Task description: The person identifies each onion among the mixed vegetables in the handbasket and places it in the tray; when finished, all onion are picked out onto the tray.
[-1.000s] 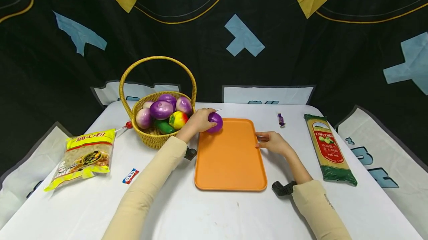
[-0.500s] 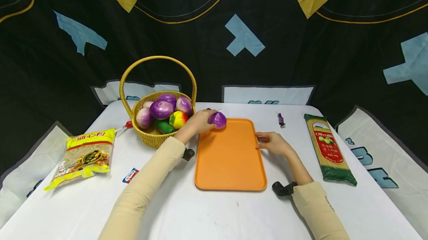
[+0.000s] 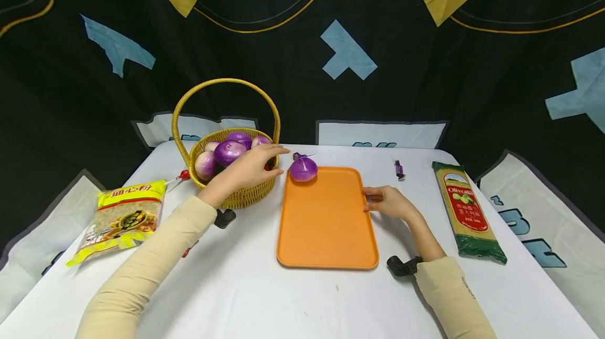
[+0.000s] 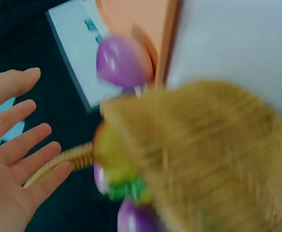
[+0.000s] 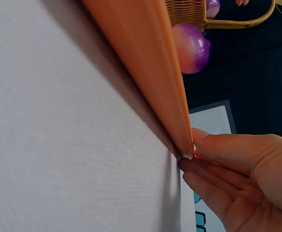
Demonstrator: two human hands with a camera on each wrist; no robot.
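Note:
A purple onion [image 3: 303, 169] sits at the far left corner of the orange tray [image 3: 327, 223]. My left hand [image 3: 252, 167] hovers by the right rim of the yellow wicker basket [image 3: 249, 197], apart from the onion. Its fingers are spread and hold nothing in the left wrist view. My right hand [image 3: 389, 202] pinches the tray's right edge, thumb on the rim and fingers at its underside, as the right wrist view shows. Several purple onions [image 3: 228, 153] fill the basket. The pepper there is mostly hidden behind my left hand in the head view.
A yellow food bag [image 3: 124, 218] and a red lollipop [image 3: 184, 175] lie at the left. A pasta pack [image 3: 468, 208] and a small purple candy [image 3: 399, 169] lie at the right. Another wrapped candy [image 3: 298, 156] is behind the onion. The basket handle [image 3: 227, 80] arches high.
My left hand has let go of the purple onion and moved left to the basket. The onion now rests on the tray's corner. My right hand stays on the tray's edge.

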